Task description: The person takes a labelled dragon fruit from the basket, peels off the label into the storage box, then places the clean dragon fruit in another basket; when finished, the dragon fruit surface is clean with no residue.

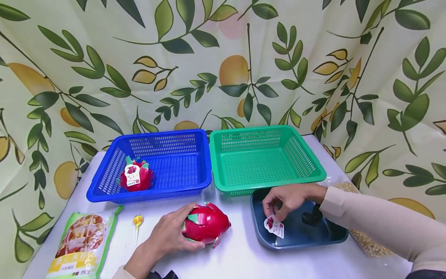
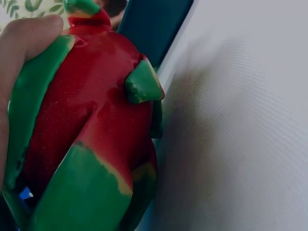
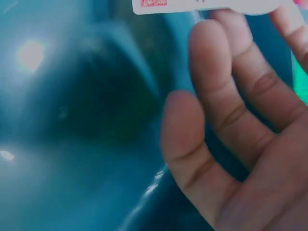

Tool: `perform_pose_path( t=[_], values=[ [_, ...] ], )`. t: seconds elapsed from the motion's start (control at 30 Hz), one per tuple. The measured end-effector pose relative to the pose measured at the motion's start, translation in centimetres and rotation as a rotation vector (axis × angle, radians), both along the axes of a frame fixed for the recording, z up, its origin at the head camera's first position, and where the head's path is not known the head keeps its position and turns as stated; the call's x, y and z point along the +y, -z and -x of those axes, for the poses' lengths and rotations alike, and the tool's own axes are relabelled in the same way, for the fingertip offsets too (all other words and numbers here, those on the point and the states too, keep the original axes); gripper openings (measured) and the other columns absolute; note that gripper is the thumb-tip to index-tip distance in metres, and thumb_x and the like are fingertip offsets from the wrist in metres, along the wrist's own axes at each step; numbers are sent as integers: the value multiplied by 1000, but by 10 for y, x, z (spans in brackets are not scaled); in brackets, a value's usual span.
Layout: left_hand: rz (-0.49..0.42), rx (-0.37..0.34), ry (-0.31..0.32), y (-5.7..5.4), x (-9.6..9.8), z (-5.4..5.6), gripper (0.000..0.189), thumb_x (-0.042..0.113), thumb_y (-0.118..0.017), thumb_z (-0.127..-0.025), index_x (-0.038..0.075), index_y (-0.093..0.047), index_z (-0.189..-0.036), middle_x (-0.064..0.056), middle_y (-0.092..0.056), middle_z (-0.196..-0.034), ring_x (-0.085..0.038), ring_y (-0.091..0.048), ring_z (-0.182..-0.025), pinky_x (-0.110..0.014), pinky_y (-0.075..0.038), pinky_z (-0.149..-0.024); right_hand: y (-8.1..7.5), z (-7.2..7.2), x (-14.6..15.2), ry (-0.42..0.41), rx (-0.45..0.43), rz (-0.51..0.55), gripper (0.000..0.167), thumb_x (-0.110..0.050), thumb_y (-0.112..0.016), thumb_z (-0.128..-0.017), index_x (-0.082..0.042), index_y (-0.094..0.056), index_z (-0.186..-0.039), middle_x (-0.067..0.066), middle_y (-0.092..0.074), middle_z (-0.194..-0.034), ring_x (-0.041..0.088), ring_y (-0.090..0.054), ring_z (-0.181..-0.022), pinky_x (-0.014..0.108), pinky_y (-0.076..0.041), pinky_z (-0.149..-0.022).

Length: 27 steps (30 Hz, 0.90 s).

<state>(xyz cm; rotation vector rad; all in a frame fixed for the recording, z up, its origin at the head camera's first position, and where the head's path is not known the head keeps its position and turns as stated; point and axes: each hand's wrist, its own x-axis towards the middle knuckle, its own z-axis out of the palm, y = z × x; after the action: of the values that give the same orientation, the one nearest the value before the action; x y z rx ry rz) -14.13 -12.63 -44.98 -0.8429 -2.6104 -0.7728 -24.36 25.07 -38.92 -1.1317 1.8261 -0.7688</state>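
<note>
A red dragon fruit (image 1: 206, 224) with green scales is on the white table, and my left hand (image 1: 172, 229) grips it from its left side. In the left wrist view, my thumb (image 2: 36, 36) lies along a green scale of the fruit (image 2: 91, 106). My right hand (image 1: 290, 200) is over the dark blue tray (image 1: 296, 242), pinching a white label (image 1: 275, 227) with a dragon fruit picture between thumb and fingertips. Close up in the right wrist view, the label's edge (image 3: 192, 6) shows beside the fingers (image 3: 209, 55).
A blue basket (image 1: 174, 192) at the back left holds another dragon fruit (image 1: 141, 177) bearing a similar label. Beside it stands a green basket (image 1: 268, 184). At the left lie a food bag (image 1: 81, 248) and a lollipop (image 1: 138, 221). A clear bag of grains (image 1: 371, 242) lies right of the tray.
</note>
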Motion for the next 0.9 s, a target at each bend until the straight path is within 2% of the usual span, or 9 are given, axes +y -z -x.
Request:
perform_pose_path(
  t=[0.1,0.27,0.37,0.63,0.8,0.9],
  values=[
    [4,-32,-21,0,-1,-1,94,62,-82,-59,4,-58,-129,-5,-64,-120,-22,-65,-98,-36,-57,-70,10,-1,5,50,-18,-53,18,-10,-70,-83,-11,-66,-100,-3,-64,-86,6,-57,-73,22,-50,-62],
    [2,-44,-29,0,-1,0,95,62,-82,-59,5,-58,-130,-5,-64,-120,-22,-64,-99,-37,-57,-71,25,0,12,137,8,-94,29,-5,-71,-81,-13,-61,-107,1,-63,-83,7,-56,-63,20,-46,-57],
    [-6,-52,-25,1,0,0,95,62,-82,-59,5,-58,-130,-5,-64,-120,-22,-64,-99,-36,-57,-70,33,-3,15,153,79,-82,31,-5,-72,-81,-15,-60,-108,-2,-61,-79,7,-54,-63,20,-44,-56],
    [-6,-52,-41,2,-1,-1,96,62,-83,-59,3,-58,-131,-6,-64,-121,-22,-64,-100,-37,-57,-71,45,-10,12,163,350,-116,33,-19,-77,-83,-25,-57,-109,-12,-52,-70,3,-49,-62,20,-40,-54],
    [-13,-54,-28,3,0,-1,96,59,-85,-58,3,-57,-131,-6,-63,-122,-22,-64,-101,-36,-57,-71,50,-12,11,191,440,-139,37,-26,-76,-84,-21,-54,-114,-13,-48,-65,3,-47,-55,19,-38,-49],
    [-8,-66,-39,2,2,-1,96,55,-87,-56,5,-57,-132,-5,-63,-122,-21,-63,-101,-36,-57,-71,46,-13,12,226,442,-143,41,-31,-76,-84,-17,-55,-116,-12,-51,-67,4,-49,-56,21,-40,-50]
  ],
)
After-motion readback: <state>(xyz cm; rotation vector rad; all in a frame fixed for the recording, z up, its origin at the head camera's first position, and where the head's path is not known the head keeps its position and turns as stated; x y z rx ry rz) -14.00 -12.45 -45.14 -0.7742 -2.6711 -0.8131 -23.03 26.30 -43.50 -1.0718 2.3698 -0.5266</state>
